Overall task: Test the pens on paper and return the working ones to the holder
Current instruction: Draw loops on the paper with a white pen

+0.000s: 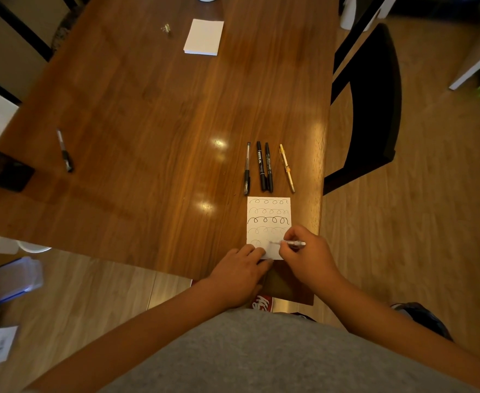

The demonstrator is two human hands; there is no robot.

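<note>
Gripping a white pen [291, 243] in the right hand [307, 253], its tip on the scribbled paper [268, 214] near the table [148, 123] edge, a person flattens the sheet's lower corner with the left hand [240, 275], four pens [267, 167] lined up just beyond.

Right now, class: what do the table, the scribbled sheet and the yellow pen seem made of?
Table: wood or veneer, glossy; grain streaks, lamp glare.
Scribbled sheet: thin matte white paper; inked loops.
Yellow pen: likely plastic; smooth, partly see-through barrel.
</note>
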